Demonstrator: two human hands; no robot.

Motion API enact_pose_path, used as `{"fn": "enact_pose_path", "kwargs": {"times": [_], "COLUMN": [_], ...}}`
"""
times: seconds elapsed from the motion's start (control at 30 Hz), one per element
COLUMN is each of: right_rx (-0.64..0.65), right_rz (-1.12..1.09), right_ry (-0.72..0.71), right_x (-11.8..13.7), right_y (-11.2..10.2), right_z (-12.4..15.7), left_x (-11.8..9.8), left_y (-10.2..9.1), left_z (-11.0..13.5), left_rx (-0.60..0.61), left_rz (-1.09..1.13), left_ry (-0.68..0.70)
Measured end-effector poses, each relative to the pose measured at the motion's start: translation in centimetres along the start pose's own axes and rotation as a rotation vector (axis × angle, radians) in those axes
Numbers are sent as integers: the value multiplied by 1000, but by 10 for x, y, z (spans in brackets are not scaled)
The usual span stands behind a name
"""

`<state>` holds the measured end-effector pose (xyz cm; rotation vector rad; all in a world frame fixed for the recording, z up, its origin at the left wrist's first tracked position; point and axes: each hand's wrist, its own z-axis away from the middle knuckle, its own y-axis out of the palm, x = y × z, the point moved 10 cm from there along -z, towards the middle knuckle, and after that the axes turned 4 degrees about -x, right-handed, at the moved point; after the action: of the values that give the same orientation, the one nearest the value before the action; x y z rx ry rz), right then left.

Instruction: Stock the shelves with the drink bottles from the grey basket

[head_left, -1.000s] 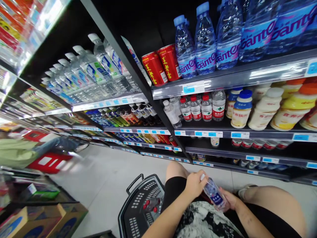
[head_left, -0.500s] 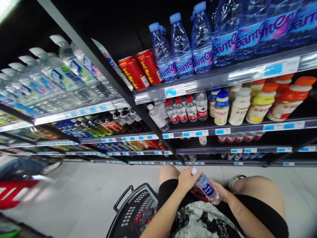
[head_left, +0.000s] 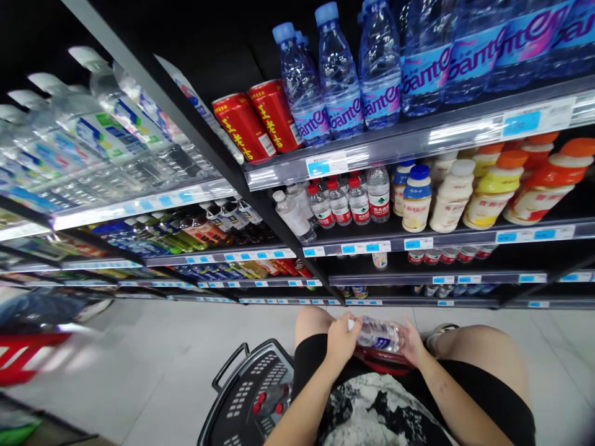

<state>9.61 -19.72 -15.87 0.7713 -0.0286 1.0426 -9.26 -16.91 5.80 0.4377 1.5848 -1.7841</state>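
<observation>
A clear water bottle (head_left: 380, 334) with a white cap and a dark blue label lies sideways between my hands, above my lap. My left hand (head_left: 343, 339) is closed round its cap end. At the base end, my right hand (head_left: 411, 344) grips the bottle, with one finger standing off it. Under the bottle, a dark red object (head_left: 383, 360) shows between my thighs; its kind I cannot make out. A black shopping basket (head_left: 242, 396) stands on the floor by my left leg, holding several red-capped bottles (head_left: 267, 399).
Shelves (head_left: 441, 139) of drinks rise in front, with blue-capped bottles (head_left: 341, 80), red cans (head_left: 244, 127), small red-capped bottles (head_left: 357, 201) and milk drink bottles (head_left: 417, 198). A blurred red basket (head_left: 28, 356) and a person's leg (head_left: 41, 308) are at far left.
The bottle has turned from slanting to nearly level, and its label has rolled partly out of sight. My left hand has moved slightly down and left; the view has shifted a little.
</observation>
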Motion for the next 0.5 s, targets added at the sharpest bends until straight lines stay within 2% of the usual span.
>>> {"fn": "enact_pose_path", "kwargs": {"times": [0.07,0.13,0.23,0.37,0.5], "right_rx": [-102,-165,-175,-151,-151], "right_rz": [-97,-164,-195,-130,-89], "right_ry": [-15,-52,-81,-63,-43], "right_x": [13,25,32,24,17], "right_y": [-17,-32,-42,-40,-37], "right_z": [-1,-1,-5,-12,-13], "left_x": [4,11,13,6,15], "left_y": [-15,-24,-26,-23,-9], "left_z": [-4,-8,-9,-5,-4], "left_rx": [-65,-93,-74,-50,-69], "left_rz": [261,546,889,1076,1096], "left_ry": [-62,-193,-387,-477,-496]}}
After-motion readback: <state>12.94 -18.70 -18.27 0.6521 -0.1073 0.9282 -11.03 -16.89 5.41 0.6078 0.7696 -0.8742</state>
